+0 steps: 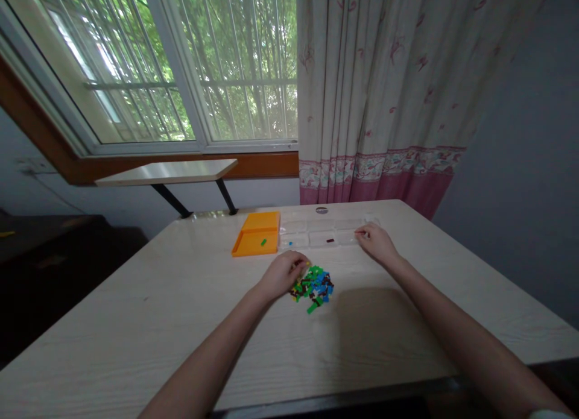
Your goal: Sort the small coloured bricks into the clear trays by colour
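My left hand [283, 275] is closed in a pinch at the upper left edge of a pile of small toy building bricks [320, 284] in green, blue, dark brown and yellow. A small yellow brick [308, 263] shows at its fingertips. Farther right, my right hand [377, 243] has its fingers pressed together over the right end of a clear compartment tray [312, 231]; what they hold is too small to make out. Inside the tray lie a dark brown brick [330, 240] and a small blue brick [290, 243]. A green brick [263, 242] rests in an orange box [239, 245].
The orange box stands with its lid folded back, left of the tray. Behind the tray, a round metal disc [321, 210] is set near the table's [181, 322] back edge. A raised shelf [172, 170] on black brackets rises at the back left, below the window. A curtain [362, 105] hangs behind.
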`<action>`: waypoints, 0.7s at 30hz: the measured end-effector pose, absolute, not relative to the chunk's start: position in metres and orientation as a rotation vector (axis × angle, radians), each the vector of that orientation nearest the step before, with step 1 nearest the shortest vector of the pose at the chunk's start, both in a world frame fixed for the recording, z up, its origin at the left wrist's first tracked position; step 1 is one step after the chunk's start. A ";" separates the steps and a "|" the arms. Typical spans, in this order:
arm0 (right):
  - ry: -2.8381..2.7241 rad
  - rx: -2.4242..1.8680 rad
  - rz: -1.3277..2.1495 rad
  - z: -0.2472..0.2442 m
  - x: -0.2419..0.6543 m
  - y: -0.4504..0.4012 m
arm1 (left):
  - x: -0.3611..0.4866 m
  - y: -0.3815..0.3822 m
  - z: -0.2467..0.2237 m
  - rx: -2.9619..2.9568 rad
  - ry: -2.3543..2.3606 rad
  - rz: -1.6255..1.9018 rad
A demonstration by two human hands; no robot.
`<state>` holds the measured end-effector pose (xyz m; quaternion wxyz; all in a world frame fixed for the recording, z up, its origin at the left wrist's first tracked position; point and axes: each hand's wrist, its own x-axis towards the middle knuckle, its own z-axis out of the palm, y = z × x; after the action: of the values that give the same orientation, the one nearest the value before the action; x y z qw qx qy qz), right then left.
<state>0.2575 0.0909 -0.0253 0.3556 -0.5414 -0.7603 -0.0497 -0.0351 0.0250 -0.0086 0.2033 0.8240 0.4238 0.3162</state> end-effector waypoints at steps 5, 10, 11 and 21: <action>-2.074 -1.137 0.004 -0.021 0.217 0.062 | -0.034 0.026 -0.009 2.115 1.228 1.026; -2.177 -0.914 0.152 -0.022 0.173 0.032 | -0.028 0.025 -0.010 1.800 1.096 1.056; -2.176 -0.891 0.167 -0.021 0.168 0.028 | -0.027 0.024 -0.011 1.759 1.060 1.063; -2.144 -0.874 0.209 -0.020 0.162 0.018 | -0.024 0.021 -0.015 1.701 1.001 1.055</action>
<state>0.1624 0.0179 -0.0197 0.3974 -0.3451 -0.8463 0.0825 -0.0243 0.0213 -0.0152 0.4367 0.6837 0.4024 0.4241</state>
